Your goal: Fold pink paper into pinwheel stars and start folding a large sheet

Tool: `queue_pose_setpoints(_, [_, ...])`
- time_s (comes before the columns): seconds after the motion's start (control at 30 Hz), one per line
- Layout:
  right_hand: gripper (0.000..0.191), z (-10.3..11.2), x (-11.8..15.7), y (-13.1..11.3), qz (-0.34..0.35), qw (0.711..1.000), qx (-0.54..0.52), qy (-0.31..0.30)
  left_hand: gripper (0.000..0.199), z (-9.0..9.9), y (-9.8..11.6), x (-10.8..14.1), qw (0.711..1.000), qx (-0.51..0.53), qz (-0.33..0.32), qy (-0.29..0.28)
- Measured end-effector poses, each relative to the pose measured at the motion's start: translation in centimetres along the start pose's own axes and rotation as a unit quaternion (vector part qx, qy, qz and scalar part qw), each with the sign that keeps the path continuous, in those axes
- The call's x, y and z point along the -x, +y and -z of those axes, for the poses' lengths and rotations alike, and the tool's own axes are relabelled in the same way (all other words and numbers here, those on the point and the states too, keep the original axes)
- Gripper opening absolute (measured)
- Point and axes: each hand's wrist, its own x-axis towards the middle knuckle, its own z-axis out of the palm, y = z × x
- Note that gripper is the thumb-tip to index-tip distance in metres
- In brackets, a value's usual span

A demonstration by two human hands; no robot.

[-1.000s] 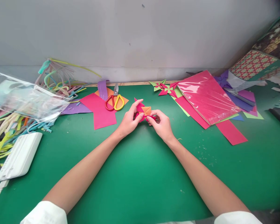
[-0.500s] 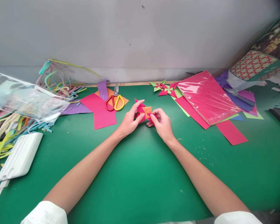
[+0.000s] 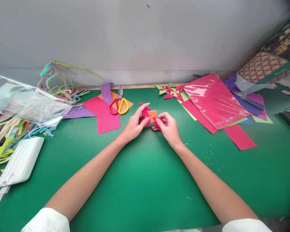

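Observation:
A small folded paper piece (image 3: pixel 152 114), pink with an orange middle, is held between both hands above the green table (image 3: pixel 145 180). My left hand (image 3: pixel 136 125) grips its left side, thumb on the lower edge and the index finger stretched along the top. On the right, my right hand (image 3: pixel 168 128) pinches a pink point of the piece between thumb and fingers. Scissors (image 3: pixel 119 105) with one red and one yellow handle lie beyond my left hand, on orange and pink paper (image 3: pixel 108 120).
Plastic strips (image 3: pixel 4 141), a clear bag (image 3: pixel 26 100) and a white power strip (image 3: pixel 20 161) are at the left. Red-green folded stars (image 3: pixel 172 91) lie behind. At the right are a wrapped pink paper pack (image 3: pixel 215 101), loose sheets and a patterned bag (image 3: pixel 261 67).

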Motion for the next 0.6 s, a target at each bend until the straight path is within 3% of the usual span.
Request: queue_pose_setpoints(0.6, [0.047, 0.57, -0.59, -0.60, -0.038, 0.997, -0.059, -0.018, 0.064, 0.02, -0.10, 0.02, 1.000, 0.012, 0.001, -0.007])
